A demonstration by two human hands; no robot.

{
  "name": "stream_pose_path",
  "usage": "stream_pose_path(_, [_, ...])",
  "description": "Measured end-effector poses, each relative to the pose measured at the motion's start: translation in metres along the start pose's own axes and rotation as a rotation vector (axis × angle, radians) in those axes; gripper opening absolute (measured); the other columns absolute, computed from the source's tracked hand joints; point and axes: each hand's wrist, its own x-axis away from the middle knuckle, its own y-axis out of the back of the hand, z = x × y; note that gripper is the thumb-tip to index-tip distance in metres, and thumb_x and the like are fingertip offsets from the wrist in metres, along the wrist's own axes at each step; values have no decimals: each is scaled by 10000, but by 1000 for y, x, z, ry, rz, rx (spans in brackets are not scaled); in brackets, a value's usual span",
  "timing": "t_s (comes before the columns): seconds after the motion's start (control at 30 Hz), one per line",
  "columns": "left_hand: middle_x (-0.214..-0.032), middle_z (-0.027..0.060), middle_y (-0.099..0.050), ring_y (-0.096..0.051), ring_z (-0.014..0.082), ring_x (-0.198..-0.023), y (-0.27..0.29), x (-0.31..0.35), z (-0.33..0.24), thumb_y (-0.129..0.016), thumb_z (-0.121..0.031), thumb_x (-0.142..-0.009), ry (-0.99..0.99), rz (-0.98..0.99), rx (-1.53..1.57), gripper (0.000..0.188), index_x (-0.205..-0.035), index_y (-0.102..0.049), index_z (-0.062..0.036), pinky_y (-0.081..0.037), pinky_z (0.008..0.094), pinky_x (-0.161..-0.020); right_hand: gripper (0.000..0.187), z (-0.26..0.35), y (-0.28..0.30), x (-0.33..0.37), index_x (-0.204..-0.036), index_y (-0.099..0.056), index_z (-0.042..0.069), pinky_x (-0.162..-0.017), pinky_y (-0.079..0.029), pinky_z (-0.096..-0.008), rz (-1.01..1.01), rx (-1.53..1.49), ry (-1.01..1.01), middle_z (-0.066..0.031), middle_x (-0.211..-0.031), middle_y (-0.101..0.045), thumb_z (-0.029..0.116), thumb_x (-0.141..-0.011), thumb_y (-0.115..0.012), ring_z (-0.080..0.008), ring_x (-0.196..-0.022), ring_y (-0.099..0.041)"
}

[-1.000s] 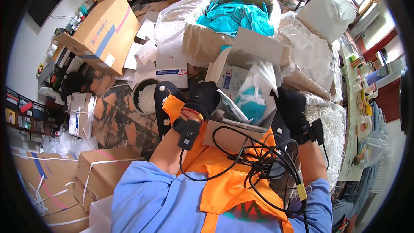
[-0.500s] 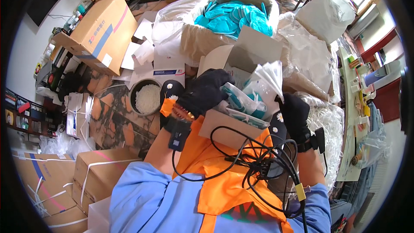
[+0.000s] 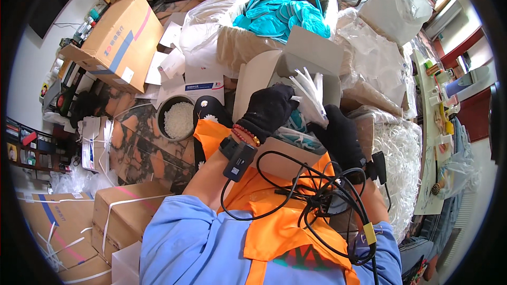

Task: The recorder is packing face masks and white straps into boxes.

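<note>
An open carton (image 3: 274, 166) sits on my lap with its flaps raised. Teal items in clear plastic wrapping (image 3: 297, 121) lie inside it, partly covered by my hands. Above them stands a bundle of thin white slips (image 3: 311, 95), fanned at the top. My right hand (image 3: 340, 134), in a black glove, grips the bundle's lower end. From the other side my left hand (image 3: 269, 106), also black-gloved with a red bracelet at the wrist, closes its fingertips on the slips' left edge. Black cables (image 3: 317, 195) hang in a tangle in front of my chest.
Beyond the carton stands a plastic-lined box (image 3: 232, 42) heaped with teal masks (image 3: 285, 16). To the left are a pot of white pellets (image 3: 179, 120), a large cardboard box (image 3: 113, 42) and strapped cartons (image 3: 124, 211). A bag of white loops (image 3: 396, 174) stands at right.
My left hand has left the wrapped teal items and moved right to the white slips. My right hand has come lower and inward with the bundle, which is now more upright.
</note>
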Motion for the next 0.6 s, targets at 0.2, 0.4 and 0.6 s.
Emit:
stream_pose_path(0.2, [-909, 152, -670, -654, 320, -873, 0, 4, 1, -651, -225, -886, 64, -251, 297, 225, -1013, -638, -39, -513, 391, -785, 125, -13, 12, -5, -920, -652, 69, -653, -516, -372, -172, -172, 83, -127, -817, -658, 137, -823, -691, -340, -758, -660])
stream_pose_path(0.4, [-921, 144, -669, -644, 290, -868, -32, 2, 45, -557, -153, -955, 172, -423, 658, 163, -1033, -616, -22, -508, 355, -777, 105, -47, 12, 13, -930, -664, 61, -661, -517, -355, -87, 84, 82, -114, -831, -668, 77, -826, -659, -286, -770, -676])
stream_pose_path(0.6, [-947, 147, -674, -645, 260, -872, -19, 1, 42, -567, -139, -939, 267, -397, 738, 178, -1061, -616, -20, -506, 334, -788, 101, -4, 52, 0, -911, -658, 52, -656, -515, -341, -339, 3, 114, -100, -819, -662, 56, -812, -673, -278, -753, -669])
